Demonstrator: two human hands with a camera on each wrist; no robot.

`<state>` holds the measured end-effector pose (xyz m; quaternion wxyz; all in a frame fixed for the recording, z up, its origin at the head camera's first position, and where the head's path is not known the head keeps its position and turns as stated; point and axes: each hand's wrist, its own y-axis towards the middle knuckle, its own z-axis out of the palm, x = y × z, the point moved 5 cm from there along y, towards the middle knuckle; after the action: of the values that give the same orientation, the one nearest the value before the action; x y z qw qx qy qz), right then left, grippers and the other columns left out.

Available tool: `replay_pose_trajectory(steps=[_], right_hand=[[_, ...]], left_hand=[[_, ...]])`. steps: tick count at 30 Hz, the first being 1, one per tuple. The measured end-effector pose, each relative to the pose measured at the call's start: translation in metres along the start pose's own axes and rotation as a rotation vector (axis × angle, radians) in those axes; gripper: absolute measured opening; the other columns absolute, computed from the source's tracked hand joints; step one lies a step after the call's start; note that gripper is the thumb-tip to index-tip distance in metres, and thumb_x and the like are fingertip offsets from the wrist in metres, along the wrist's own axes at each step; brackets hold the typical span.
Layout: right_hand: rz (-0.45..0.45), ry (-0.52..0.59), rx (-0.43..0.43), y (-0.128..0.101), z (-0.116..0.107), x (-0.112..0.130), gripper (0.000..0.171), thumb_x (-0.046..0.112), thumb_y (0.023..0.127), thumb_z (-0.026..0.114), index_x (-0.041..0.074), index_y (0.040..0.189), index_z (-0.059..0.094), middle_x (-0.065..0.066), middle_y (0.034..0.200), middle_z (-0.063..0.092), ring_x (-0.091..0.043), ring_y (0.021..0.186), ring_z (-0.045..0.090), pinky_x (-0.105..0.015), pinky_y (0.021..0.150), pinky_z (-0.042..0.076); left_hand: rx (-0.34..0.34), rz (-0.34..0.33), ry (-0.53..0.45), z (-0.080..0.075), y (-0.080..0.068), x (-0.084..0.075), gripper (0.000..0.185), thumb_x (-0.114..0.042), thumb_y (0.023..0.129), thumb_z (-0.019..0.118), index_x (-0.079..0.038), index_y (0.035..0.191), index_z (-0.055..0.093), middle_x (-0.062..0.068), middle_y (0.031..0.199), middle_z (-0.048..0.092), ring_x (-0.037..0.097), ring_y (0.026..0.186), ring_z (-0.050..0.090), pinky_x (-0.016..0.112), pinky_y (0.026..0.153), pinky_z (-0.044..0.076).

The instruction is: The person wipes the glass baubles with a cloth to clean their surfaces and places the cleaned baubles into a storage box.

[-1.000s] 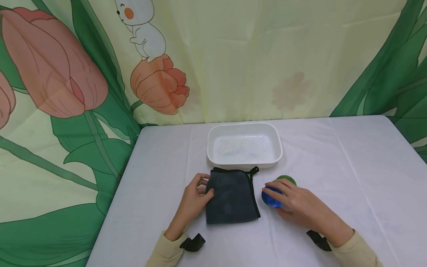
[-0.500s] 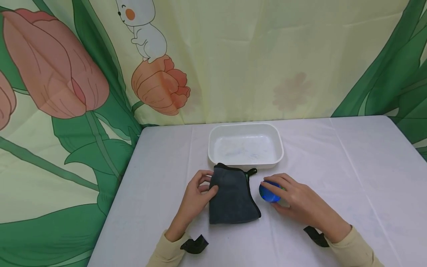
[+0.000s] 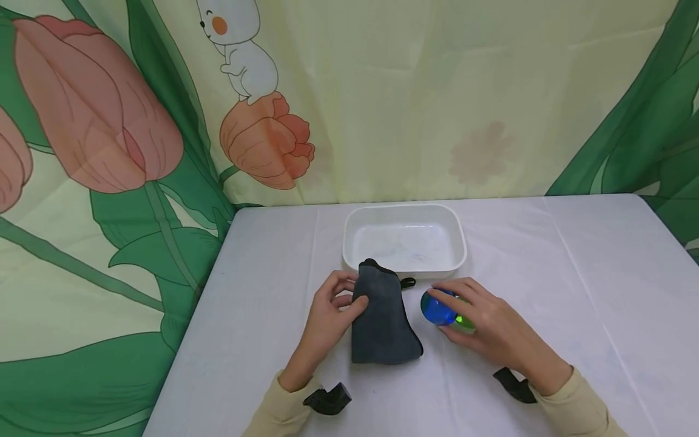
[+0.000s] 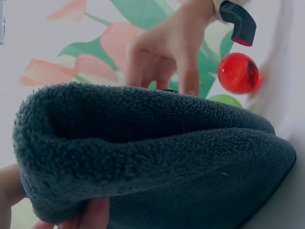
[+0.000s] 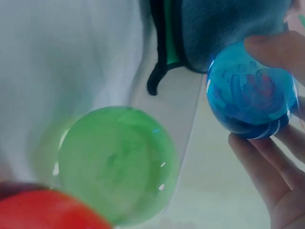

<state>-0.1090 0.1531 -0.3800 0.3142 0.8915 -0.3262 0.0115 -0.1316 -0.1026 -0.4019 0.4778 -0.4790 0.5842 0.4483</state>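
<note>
My left hand (image 3: pixel 343 298) pinches the left edge of a dark grey fleece cloth (image 3: pixel 383 325) and holds that edge lifted, while the cloth's near end still lies on the table. The folded cloth (image 4: pixel 143 157) fills the left wrist view, with my left fingers (image 4: pixel 90 215) below it. Just right of the cloth, my right hand (image 3: pixel 474 312) grips a clear blue ball (image 3: pixel 437 308) between thumb and fingers. In the right wrist view the blue ball (image 5: pixel 248 95) is held by the fingers (image 5: pixel 281 191). A green ball (image 5: pixel 116 162) and a red ball (image 5: pixel 47 212) lie under the palm.
A white rectangular tray (image 3: pixel 460 246) stands just behind the cloth and hands. The table (image 3: pixel 573 273) has a pale cloth cover. A flower-print curtain (image 3: pixel 382 91) hangs behind it. The table's left edge runs diagonally near my left forearm.
The cloth's left edge has been raised and bunched to the right, making the cloth look narrower. My right hand has slid a little left with the blue ball, covering more of the green ball.
</note>
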Motion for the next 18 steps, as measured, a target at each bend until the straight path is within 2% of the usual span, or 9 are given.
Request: replay_pose_trajectory(steps=[4,8,11,13,15,18], right_hand=[[0.042,0.028,-0.007,0.004,-0.002,0.001,0.060,0.058,0.098,0.044,0.012,0.130,0.065,-0.001,0.127,0.062,-0.013,0.111,0.057,-0.015,0.091,0.051],[0.064,0.074,-0.018,0.010,-0.003,0.002,0.055,0.048,0.091,0.067,0.014,0.133,0.063,0.000,0.131,0.061,-0.014,0.115,0.056,-0.009,0.098,0.044],[0.096,0.096,-0.008,0.013,-0.004,0.001,0.056,0.042,0.088,0.074,0.014,0.135,0.062,0.000,0.134,0.060,-0.014,0.118,0.055,-0.006,0.102,0.038],[0.123,0.099,0.000,0.013,-0.004,0.000,0.058,0.049,0.090,0.069,0.014,0.135,0.061,0.001,0.134,0.060,-0.013,0.119,0.054,-0.005,0.103,0.035],[0.135,0.105,-0.006,0.013,-0.004,0.000,0.061,0.057,0.093,0.056,0.013,0.135,0.061,-0.001,0.132,0.061,-0.014,0.119,0.055,-0.004,0.104,0.034],[0.133,0.125,-0.027,0.013,-0.004,0.001,0.066,0.062,0.094,0.049,0.012,0.135,0.061,-0.002,0.130,0.062,-0.015,0.117,0.056,-0.005,0.104,0.035]], left_hand=[[0.003,0.006,-0.031,0.004,0.002,-0.004,0.036,-0.002,0.088,0.070,-0.008,0.122,0.058,0.017,0.103,0.062,0.017,0.078,0.066,0.021,0.069,0.056],[0.003,0.016,-0.046,0.008,0.003,-0.007,0.036,-0.002,0.088,0.070,-0.007,0.122,0.058,0.018,0.102,0.062,0.017,0.078,0.067,0.022,0.070,0.057],[0.002,0.027,-0.062,0.011,0.005,-0.009,0.036,-0.002,0.088,0.070,-0.007,0.122,0.058,0.018,0.102,0.062,0.016,0.079,0.068,0.023,0.071,0.057],[0.007,0.032,-0.072,0.014,0.007,-0.010,0.036,-0.002,0.089,0.070,-0.007,0.122,0.058,0.018,0.102,0.062,0.015,0.079,0.068,0.023,0.071,0.057],[0.013,0.037,-0.073,0.018,0.008,-0.012,0.036,-0.003,0.089,0.070,-0.007,0.123,0.058,0.018,0.102,0.062,0.014,0.080,0.068,0.022,0.072,0.057],[0.015,0.050,-0.081,0.024,0.010,-0.015,0.036,-0.003,0.089,0.070,-0.006,0.123,0.058,0.019,0.103,0.062,0.014,0.082,0.068,0.023,0.073,0.057]])
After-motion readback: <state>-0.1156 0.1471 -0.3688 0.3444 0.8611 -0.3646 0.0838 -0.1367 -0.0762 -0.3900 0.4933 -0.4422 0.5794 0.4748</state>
